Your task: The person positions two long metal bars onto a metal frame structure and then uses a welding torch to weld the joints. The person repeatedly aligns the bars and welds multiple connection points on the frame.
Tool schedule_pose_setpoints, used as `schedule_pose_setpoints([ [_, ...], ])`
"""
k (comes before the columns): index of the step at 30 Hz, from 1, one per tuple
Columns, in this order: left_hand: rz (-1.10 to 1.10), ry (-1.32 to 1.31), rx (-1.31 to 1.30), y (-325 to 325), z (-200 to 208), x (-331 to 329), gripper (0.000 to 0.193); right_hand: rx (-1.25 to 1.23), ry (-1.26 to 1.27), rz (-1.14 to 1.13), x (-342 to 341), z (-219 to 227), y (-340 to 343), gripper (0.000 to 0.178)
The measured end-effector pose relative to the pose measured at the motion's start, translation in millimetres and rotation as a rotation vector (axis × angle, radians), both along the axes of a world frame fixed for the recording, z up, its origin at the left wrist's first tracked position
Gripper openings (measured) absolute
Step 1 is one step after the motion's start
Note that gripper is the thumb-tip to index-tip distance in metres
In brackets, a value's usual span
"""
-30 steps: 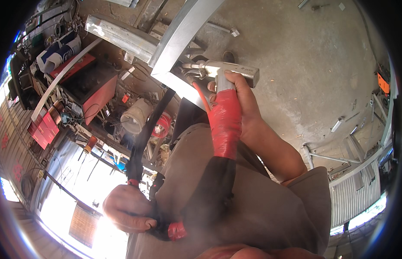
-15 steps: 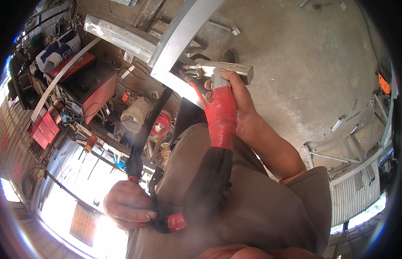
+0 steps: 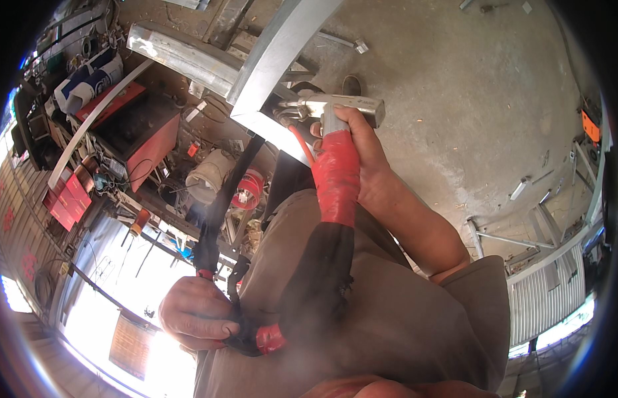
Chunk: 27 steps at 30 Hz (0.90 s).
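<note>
My right hand [image 3: 355, 142] is wrapped round the grey handle of a silver welding gun [image 3: 365, 110]. Its nozzle end lies close to the corner where bright metal bars meet. Red tape [image 3: 337, 176] binds the lower handle to a thick black-sleeved cable [image 3: 320, 265], which loops down across my front. At the lower left my left hand [image 3: 197, 312] is closed round this cable, beside another band of red tape. A thin orange hose [image 3: 300, 142] runs along the gun. The metal frame [image 3: 276, 60] curves upward from the corner; the nozzle tip is partly hidden.
A long square metal beam [image 3: 183, 56] lies beyond the frame. To the left stand a red and black cabinet [image 3: 146, 132], a whitish bucket [image 3: 208, 178] and a red bucket [image 3: 248, 189]. Metal offcuts [image 3: 519, 188] are scattered on the concrete floor. Haze drifts near my front.
The welding gun and my right hand have shifted slightly left. My left hand keeps its hold on the cable, almost unmoved.
</note>
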<state>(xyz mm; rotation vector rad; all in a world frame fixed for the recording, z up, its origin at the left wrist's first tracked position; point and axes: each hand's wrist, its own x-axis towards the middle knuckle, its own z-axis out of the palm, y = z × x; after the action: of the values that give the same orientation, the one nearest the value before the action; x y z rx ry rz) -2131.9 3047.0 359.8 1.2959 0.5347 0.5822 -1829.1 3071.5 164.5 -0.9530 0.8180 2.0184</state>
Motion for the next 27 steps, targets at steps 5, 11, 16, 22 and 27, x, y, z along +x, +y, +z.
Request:
schedule_pose_setpoints([
  [5, 0.071, 0.002, 0.027, -4.0, -0.1, 3.9, 0.042, 0.044, -0.004, 0.001, 0.4, -1.1, -0.9, 0.038],
  [11, 0.01, 0.007, 0.021, 3.5, 1.0, 3.8, 0.041, 0.03, 0.007, -0.015, 0.5, -1.2, -1.3, 0.036],
  [16, 0.037, -0.007, 0.004, 3.4, 1.3, 7.1, 0.04, -0.009, 0.004, -0.007, 0.2, -0.2, 1.6, 0.03],
  [22, 0.03, 0.001, 0.004, 2.6, 2.4, 7.3, 0.038, -0.003, -0.003, 0.007, 2.6, 2.6, 2.9, 0.03],
  [27, 0.042, 0.01, 0.012, -0.3, 4.0, 5.8, 0.034, -0.012, 0.018, 0.002, 3.5, 3.7, 3.8, 0.031],
])
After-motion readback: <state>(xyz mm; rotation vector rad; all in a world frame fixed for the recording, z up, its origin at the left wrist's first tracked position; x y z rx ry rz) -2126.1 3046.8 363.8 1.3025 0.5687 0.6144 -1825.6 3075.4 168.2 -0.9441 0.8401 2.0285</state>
